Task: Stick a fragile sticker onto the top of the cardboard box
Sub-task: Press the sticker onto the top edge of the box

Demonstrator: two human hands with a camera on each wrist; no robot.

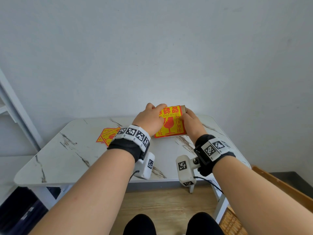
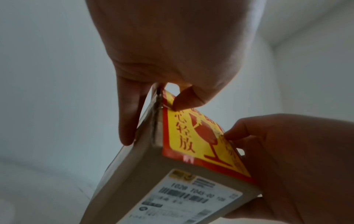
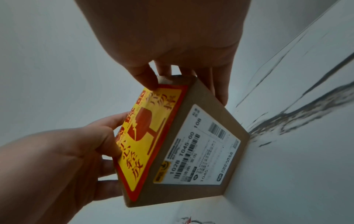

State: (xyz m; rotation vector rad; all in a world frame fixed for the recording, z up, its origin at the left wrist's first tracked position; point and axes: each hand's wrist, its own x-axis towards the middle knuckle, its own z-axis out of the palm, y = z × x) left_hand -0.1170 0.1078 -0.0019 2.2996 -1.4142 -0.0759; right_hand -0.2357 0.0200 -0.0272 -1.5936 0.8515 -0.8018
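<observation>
A small cardboard box [image 1: 183, 108] stands on the marble table [image 1: 76, 158] near the wall. A yellow and red fragile sticker [image 1: 171, 122] covers its top face. My left hand [image 1: 152, 119] grips the box's left side, its thumb [image 2: 184, 100] pressing on the sticker [image 2: 195, 141] and a finger [image 2: 128, 118] lying down the side wall. My right hand [image 1: 189, 121] grips the right side, with the thumb [image 3: 145, 77] on the sticker's [image 3: 151, 136] edge and fingers [image 3: 218, 84] behind the box [image 3: 201, 97]. A white shipping label [image 3: 206, 151] is on the near side wall.
A loose pile of spare fragile stickers [image 1: 108, 135] lies on the table left of the box. The wall [image 1: 169, 56] stands right behind the box. A wooden chair [image 1: 279, 187] is at the right, and a white frame [image 1: 15, 107] at the far left.
</observation>
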